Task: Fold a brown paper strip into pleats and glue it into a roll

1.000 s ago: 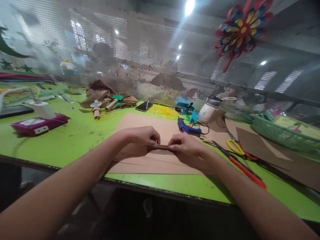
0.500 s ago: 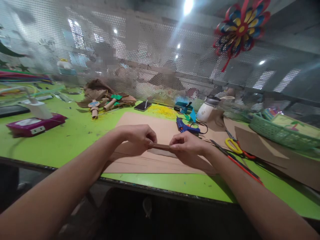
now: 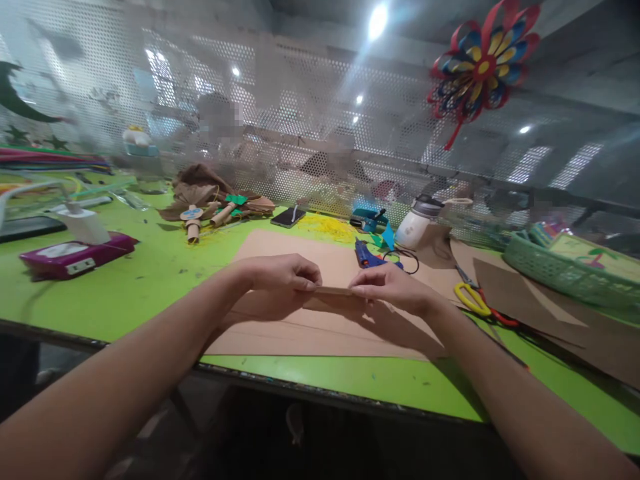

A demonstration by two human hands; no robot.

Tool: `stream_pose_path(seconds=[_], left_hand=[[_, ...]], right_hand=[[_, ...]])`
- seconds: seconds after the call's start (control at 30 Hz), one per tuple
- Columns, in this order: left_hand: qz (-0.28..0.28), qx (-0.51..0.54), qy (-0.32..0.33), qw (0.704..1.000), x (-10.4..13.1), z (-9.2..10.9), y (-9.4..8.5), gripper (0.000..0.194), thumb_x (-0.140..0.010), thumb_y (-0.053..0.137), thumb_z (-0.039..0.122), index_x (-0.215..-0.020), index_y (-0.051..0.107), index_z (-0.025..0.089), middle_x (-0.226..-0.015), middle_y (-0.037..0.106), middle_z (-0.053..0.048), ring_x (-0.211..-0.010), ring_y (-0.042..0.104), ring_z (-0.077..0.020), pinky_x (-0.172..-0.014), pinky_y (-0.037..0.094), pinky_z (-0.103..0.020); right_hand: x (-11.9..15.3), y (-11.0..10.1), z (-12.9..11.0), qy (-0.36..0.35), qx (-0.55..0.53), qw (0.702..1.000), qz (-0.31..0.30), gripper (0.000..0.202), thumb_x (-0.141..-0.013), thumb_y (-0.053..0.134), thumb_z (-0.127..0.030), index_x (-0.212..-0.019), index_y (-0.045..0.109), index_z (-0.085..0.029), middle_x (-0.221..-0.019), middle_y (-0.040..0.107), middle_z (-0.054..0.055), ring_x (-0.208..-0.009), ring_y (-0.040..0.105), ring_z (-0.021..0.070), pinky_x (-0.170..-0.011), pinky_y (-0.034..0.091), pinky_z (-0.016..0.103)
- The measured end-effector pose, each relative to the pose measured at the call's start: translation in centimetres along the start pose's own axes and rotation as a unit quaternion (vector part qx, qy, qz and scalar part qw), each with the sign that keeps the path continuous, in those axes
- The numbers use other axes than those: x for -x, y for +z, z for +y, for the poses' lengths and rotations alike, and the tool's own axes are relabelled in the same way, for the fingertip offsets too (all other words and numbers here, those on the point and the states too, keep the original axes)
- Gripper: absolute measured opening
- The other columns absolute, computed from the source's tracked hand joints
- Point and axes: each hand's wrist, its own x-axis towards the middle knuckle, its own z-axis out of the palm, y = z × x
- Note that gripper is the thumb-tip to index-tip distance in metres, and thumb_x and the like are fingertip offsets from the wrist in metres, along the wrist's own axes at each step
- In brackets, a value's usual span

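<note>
My left hand (image 3: 290,275) and my right hand (image 3: 387,285) pinch the two ends of a narrow brown paper strip (image 3: 334,291). Both hands are closed, fingertips and thumbs pressed on the strip, which is held roughly level. Whether it is folded or rolled I cannot make out. Beneath it lies a large sheet of brown kraft paper (image 3: 280,340) on the green table, and the hands cast shadows on it. Just beyond my right hand sits a blue glue gun (image 3: 367,256) with a black cord.
Yellow-handled scissors (image 3: 473,299) and a red-handled tool lie right of my right forearm. Behind stand a white bottle (image 3: 418,220) and a green basket (image 3: 560,270). A phone (image 3: 288,217) and yellow shreds (image 3: 327,228) lie at the back; a purple power strip (image 3: 80,257) is left.
Both hands have shifted slightly right with the strip, and its angle has changed, showing a lighter face. The whole view has moved a little.
</note>
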Motion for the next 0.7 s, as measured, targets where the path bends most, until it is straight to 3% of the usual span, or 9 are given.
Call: stream_pose_path(seconds=[0.13,0.23,0.33,0.4,0.47,0.53,0.6,0.7], left_hand=[[0.002,-0.031,-0.004,1.000,-0.3,-0.5,0.1,0.023,-0.082,0.048,0.033,-0.087,0.062,0.016,-0.073,0.061,0.000,-0.068,0.052,-0.0119,-0.065,0.039,-0.021],[0.031,-0.027,-0.008,0.999,-0.2,-0.4,0.0,0.022,-0.082,0.050,0.032,-0.086,0.064,0.015,-0.072,0.060,0.000,-0.066,0.050,-0.0110,-0.063,0.037,-0.020],[0.044,0.068,0.017,0.997,0.0,-0.1,0.0,0.022,-0.081,0.054,0.032,-0.086,0.065,0.014,-0.068,0.056,0.001,-0.065,0.047,-0.0101,-0.062,0.036,-0.020],[0.038,0.178,0.048,0.982,0.1,0.2,0.2,0.022,-0.080,0.057,0.032,-0.088,0.065,0.014,-0.070,0.054,0.001,-0.065,0.046,-0.0097,-0.063,0.037,-0.020],[0.026,0.277,0.071,0.958,0.1,0.5,0.7,0.021,-0.079,0.060,0.031,-0.089,0.066,0.013,-0.070,0.052,0.001,-0.066,0.046,-0.0092,-0.063,0.038,-0.020],[0.003,0.343,0.080,0.936,0.0,0.8,1.3,0.018,-0.078,0.063,0.028,-0.087,0.066,0.013,-0.068,0.051,0.001,-0.064,0.045,-0.0085,-0.063,0.039,-0.020],[-0.022,0.383,0.081,0.920,-0.2,1.3,2.0,0.015,-0.075,0.067,0.026,-0.082,0.066,0.013,-0.066,0.052,0.002,-0.063,0.045,-0.0080,-0.062,0.039,-0.020],[-0.040,0.416,0.089,0.904,-0.6,1.8,3.0,0.015,-0.072,0.070,0.025,-0.081,0.067,0.013,-0.066,0.054,0.002,-0.062,0.046,-0.0076,-0.062,0.041,-0.019]], right_hand=[[-0.1,0.2,-0.3,0.010,0.044,0.999,0.005,0.019,-0.074,0.062,-0.031,-0.078,0.069,-0.013,-0.072,0.063,0.003,-0.066,0.053,0.0127,-0.059,0.040,0.024],[-0.2,0.3,0.0,0.016,0.014,1.000,0.017,0.021,-0.074,0.063,-0.033,-0.073,0.068,-0.013,-0.067,0.061,0.002,-0.062,0.052,0.0120,-0.058,0.040,0.024],[-0.4,0.1,0.7,-0.010,-0.092,0.993,0.070,0.032,-0.080,0.057,-0.042,-0.072,0.069,-0.013,-0.067,0.061,0.002,-0.062,0.053,0.0120,-0.062,0.043,0.026],[-0.3,0.0,0.9,-0.034,-0.190,0.976,0.097,0.030,-0.080,0.058,-0.043,-0.083,0.070,-0.016,-0.074,0.064,0.003,-0.068,0.056,0.0121,-0.067,0.046,0.026],[0.1,0.0,0.6,-0.056,-0.246,0.965,0.074,0.029,-0.075,0.067,-0.037,-0.099,0.068,-0.019,-0.083,0.066,0.003,-0.074,0.060,0.0127,-0.071,0.047,0.026],[0.5,0.2,-0.2,-0.075,-0.243,0.967,0.011,0.039,-0.070,0.073,-0.030,-0.107,0.066,-0.020,-0.086,0.067,0.004,-0.076,0.061,0.0141,-0.072,0.048,0.026],[0.9,0.6,-1.4,-0.106,-0.211,0.971,-0.035,0.033,-0.072,0.072,-0.029,-0.102,0.069,-0.019,-0.087,0.067,0.005,-0.076,0.062,0.0148,-0.069,0.049,0.026],[1.1,1.1,-2.5,-0.154,-0.187,0.969,-0.051,0.021,-0.072,0.072,-0.025,-0.091,0.072,-0.018,-0.088,0.065,0.005,-0.079,0.061,0.0148,-0.072,0.049,0.026]])
